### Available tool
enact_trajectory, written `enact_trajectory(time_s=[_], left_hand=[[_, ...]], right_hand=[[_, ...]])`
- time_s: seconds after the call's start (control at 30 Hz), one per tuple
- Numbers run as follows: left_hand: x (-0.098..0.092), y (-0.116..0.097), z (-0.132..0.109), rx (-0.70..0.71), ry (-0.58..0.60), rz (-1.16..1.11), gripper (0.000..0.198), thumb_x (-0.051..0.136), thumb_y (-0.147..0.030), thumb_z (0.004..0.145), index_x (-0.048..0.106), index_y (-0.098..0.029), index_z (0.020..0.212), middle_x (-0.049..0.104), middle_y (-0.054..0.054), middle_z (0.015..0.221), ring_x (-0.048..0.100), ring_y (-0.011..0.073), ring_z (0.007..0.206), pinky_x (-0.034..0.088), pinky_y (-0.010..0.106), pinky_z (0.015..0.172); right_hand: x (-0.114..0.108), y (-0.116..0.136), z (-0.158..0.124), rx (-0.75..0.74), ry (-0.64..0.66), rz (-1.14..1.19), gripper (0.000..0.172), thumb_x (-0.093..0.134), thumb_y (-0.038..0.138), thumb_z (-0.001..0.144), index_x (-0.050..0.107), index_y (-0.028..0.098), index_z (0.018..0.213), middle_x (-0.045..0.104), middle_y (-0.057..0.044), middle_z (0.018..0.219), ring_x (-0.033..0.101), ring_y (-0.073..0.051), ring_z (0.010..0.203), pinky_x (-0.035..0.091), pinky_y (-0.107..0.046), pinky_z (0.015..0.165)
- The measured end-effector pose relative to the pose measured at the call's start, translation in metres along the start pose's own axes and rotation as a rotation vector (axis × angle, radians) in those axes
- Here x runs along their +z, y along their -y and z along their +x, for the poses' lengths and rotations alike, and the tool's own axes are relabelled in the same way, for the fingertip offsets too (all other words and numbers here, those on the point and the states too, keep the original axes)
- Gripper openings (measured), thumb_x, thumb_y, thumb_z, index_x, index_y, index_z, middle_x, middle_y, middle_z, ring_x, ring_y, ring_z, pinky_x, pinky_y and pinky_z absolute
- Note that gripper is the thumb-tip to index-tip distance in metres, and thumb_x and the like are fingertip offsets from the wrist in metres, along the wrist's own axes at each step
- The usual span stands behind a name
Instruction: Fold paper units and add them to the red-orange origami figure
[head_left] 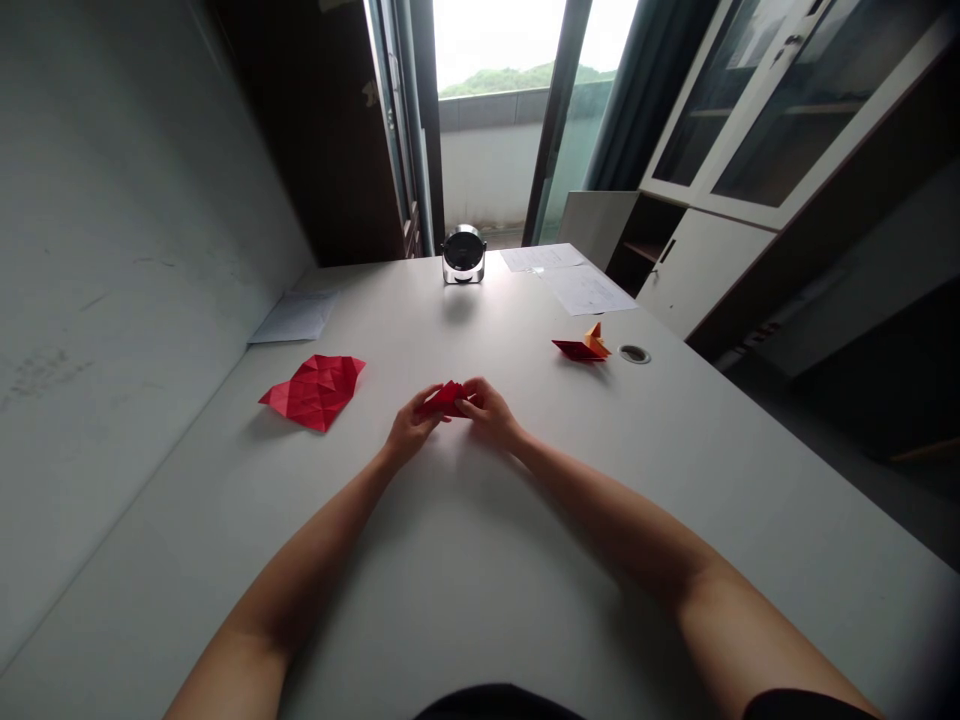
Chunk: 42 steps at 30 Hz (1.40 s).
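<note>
A piece of folded red paper (444,399) is held between both hands, just over the middle of the white table (450,560). My left hand (410,425) grips its left end with the fingers closed. At the right end, my right hand (489,408) pinches it between thumb and fingers. Parts of the folds are hidden behind the fingers. To the left lies a creased, partly opened red paper sheet (316,392). Farther right sits a folded red and orange paper piece (586,346), with its orange tip pointing up.
A small round black and silver device (463,254) stands at the table's far end. White papers (589,290) lie at the far right, and another paper stack (294,316) rests by the left wall. A round cable hole (634,354) is near the right edge.
</note>
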<state>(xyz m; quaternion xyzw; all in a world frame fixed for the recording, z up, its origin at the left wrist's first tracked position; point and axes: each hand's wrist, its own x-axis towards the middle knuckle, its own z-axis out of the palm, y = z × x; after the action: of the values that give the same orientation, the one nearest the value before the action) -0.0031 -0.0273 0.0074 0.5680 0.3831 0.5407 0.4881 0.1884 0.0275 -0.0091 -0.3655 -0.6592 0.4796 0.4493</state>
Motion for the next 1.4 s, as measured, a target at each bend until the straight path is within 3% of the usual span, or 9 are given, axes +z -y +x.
enact_trajectory(time_s=[0.1, 0.27, 0.37, 0.57, 0.83, 1.1, 1.27, 1.4], left_hand=[[-0.001, 0.002, 0.0, -0.033, -0.017, 0.017, 0.062, 0.075, -0.035, 0.082, 0.056, -0.018, 0.139, 0.071, 0.013, 0.12, 0.073, 0.0237, 0.087, 0.059, 0.043, 0.085], [-0.005, 0.005, -0.002, -0.09, -0.004, 0.208, 0.038, 0.069, -0.037, 0.086, 0.072, -0.013, 0.116, 0.077, 0.01, 0.092, 0.073, 0.0232, 0.08, 0.056, 0.035, 0.075], [-0.006, 0.004, -0.003, -0.109, 0.007, 0.273, 0.035, 0.067, -0.038, 0.086, 0.075, -0.013, 0.108, 0.077, 0.009, 0.085, 0.072, 0.0232, 0.079, 0.054, 0.032, 0.072], [-0.007, 0.001, -0.001, -0.119, 0.028, 0.205, 0.046, 0.058, -0.051, 0.092, 0.073, -0.01, 0.107, 0.076, 0.012, 0.085, 0.072, 0.0228, 0.076, 0.052, 0.031, 0.068], [-0.002, 0.0, -0.001, -0.14, 0.099, 0.067, 0.064, 0.045, -0.066, 0.093, 0.071, -0.009, 0.104, 0.076, 0.016, 0.091, 0.073, 0.0255, 0.079, 0.054, 0.036, 0.074], [-0.002, -0.004, -0.002, -0.162, 0.112, 0.113, 0.047, 0.068, -0.051, 0.085, 0.072, -0.012, 0.109, 0.075, 0.011, 0.085, 0.071, 0.0233, 0.079, 0.051, 0.03, 0.07], [-0.003, -0.001, -0.003, -0.155, 0.11, 0.14, 0.04, 0.07, -0.049, 0.083, 0.075, -0.015, 0.103, 0.075, 0.008, 0.093, 0.069, 0.0209, 0.083, 0.054, 0.031, 0.076], [-0.003, 0.001, -0.003, -0.148, 0.098, 0.214, 0.037, 0.069, -0.049, 0.084, 0.076, -0.016, 0.098, 0.075, 0.006, 0.09, 0.068, 0.0203, 0.083, 0.053, 0.029, 0.075]], right_hand=[[0.001, 0.0, -0.001, -0.014, 0.014, 0.01, 0.037, 0.066, 0.043, 0.083, 0.058, 0.023, 0.114, 0.065, 0.001, 0.082, 0.058, -0.015, 0.07, 0.047, -0.027, 0.063], [0.0, 0.006, -0.002, -0.036, 0.04, -0.065, 0.028, 0.062, 0.047, 0.085, 0.061, 0.018, 0.082, 0.058, 0.002, 0.069, 0.049, -0.013, 0.064, 0.039, -0.026, 0.06], [0.0, 0.011, -0.004, -0.036, 0.047, -0.052, 0.031, 0.06, 0.048, 0.086, 0.059, 0.018, 0.078, 0.056, 0.002, 0.067, 0.046, -0.013, 0.062, 0.036, -0.026, 0.058], [0.001, 0.019, -0.006, -0.037, 0.034, -0.086, 0.036, 0.057, 0.053, 0.088, 0.061, 0.018, 0.079, 0.06, 0.0, 0.07, 0.048, -0.014, 0.063, 0.038, -0.026, 0.059], [0.001, 0.019, -0.006, 0.017, 0.007, -0.036, 0.048, 0.049, 0.063, 0.09, 0.058, 0.018, 0.077, 0.057, -0.001, 0.069, 0.048, -0.014, 0.065, 0.039, -0.026, 0.057], [-0.003, 0.019, -0.005, -0.017, -0.017, -0.124, 0.049, 0.045, 0.063, 0.092, 0.053, 0.02, 0.071, 0.052, 0.002, 0.064, 0.044, -0.013, 0.059, 0.035, -0.025, 0.055], [-0.001, 0.017, -0.008, -0.085, 0.084, -0.32, 0.044, 0.05, 0.054, 0.092, 0.055, 0.019, 0.067, 0.048, 0.003, 0.058, 0.038, -0.011, 0.056, 0.029, -0.025, 0.053], [0.003, 0.015, -0.01, -0.092, 0.106, -0.318, 0.035, 0.054, 0.05, 0.091, 0.06, 0.02, 0.074, 0.053, 0.003, 0.062, 0.041, -0.011, 0.057, 0.031, -0.024, 0.054]])
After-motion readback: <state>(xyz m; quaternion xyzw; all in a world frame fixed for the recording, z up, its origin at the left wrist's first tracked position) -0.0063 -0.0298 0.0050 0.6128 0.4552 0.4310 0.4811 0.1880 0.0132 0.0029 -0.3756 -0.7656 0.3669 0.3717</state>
